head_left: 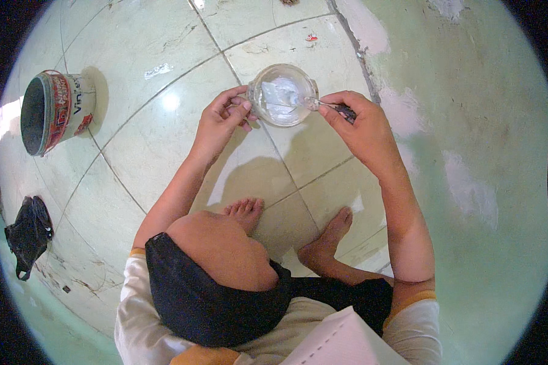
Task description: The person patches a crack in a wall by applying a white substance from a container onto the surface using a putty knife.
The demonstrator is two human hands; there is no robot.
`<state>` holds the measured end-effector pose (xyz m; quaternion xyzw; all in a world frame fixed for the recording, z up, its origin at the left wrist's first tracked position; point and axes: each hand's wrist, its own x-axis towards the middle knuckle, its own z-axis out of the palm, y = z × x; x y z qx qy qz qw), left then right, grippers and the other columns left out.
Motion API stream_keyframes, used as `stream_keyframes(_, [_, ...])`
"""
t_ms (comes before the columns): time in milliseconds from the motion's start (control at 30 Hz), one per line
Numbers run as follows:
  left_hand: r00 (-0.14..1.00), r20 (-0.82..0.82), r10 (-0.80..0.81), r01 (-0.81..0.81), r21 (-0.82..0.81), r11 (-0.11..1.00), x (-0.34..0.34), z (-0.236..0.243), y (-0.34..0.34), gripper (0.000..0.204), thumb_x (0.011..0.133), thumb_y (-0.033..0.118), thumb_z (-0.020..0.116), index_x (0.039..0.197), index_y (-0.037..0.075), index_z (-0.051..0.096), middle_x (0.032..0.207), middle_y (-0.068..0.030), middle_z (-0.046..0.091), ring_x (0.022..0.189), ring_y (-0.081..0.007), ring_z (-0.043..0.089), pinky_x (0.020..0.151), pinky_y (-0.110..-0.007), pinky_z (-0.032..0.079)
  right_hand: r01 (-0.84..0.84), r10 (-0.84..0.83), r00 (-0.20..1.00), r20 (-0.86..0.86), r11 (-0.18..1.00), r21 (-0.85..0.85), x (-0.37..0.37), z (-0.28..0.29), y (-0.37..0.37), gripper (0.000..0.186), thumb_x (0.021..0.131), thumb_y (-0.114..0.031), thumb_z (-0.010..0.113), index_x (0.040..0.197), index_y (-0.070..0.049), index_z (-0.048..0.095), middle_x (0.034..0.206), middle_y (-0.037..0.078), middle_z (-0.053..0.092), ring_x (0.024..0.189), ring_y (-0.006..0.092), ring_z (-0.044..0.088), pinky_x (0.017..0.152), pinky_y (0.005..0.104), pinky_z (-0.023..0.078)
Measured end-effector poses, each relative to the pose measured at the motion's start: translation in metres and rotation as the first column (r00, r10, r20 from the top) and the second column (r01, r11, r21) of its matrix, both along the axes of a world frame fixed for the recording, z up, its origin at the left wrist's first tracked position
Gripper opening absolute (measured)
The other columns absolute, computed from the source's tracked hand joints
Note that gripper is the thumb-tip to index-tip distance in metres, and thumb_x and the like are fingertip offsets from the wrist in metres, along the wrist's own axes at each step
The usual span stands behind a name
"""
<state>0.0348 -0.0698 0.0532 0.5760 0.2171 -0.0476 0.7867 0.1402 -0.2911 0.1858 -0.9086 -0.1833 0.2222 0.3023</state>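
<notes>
My left hand [224, 118] grips the near-left rim of a small clear plastic container [282, 94] with white paste inside, held above the tiled floor. My right hand [358, 125] pinches a thin tool with a dark handle [338, 108] whose metal tip reaches into the container from the right. Both forearms rise from the lower edge. My bare feet [286, 228] stand on the tiles below the hands.
A paint bucket [55, 109] with a red-and-white label stands at the far left. A crumpled black bag [27, 234] lies at the lower left. Pale floor tiles [158, 140] meet a green wall [487, 134] with white patches on the right.
</notes>
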Motion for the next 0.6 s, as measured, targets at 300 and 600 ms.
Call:
stream_keyframes(300, [1.0, -0.008, 0.017, -0.017, -0.018, 1.0, 0.001, -0.005, -0.002, 0.038, 0.094, 0.013, 0.062, 0.128, -0.002, 0.053, 0.098, -0.0074, 0.061, 0.081, -0.0137, 0.064, 0.07, -0.027, 0.054, -0.01, 0.008, 1.0, -0.029, 0.998, -0.067, 0.02, 0.005, -0.011, 0.026, 0.085, -0.028, 0.069, 0.094, -0.004, 0.071, 0.084, 0.014, 0.069, 0.073, 0.0244, 0.064, 0.07, 0.0332, 0.051])
stream_keyframes(600, [0.999, 0.034, -0.026, 0.025, 0.047, 0.999, -0.002, -0.008, -0.003, 0.037, 0.095, 0.013, 0.061, 0.129, 0.002, 0.052, 0.095, -0.0045, 0.057, 0.082, -0.0126, 0.061, 0.076, -0.028, 0.054, 0.106, -0.101, 0.925, -0.367, 0.994, -0.006, 0.048, -0.005, 0.005, 0.021, 0.087, -0.025, 0.067, 0.094, -0.005, 0.072, 0.072, 0.0, 0.064, 0.056, 0.0045, 0.047, 0.05, 0.0208, 0.035])
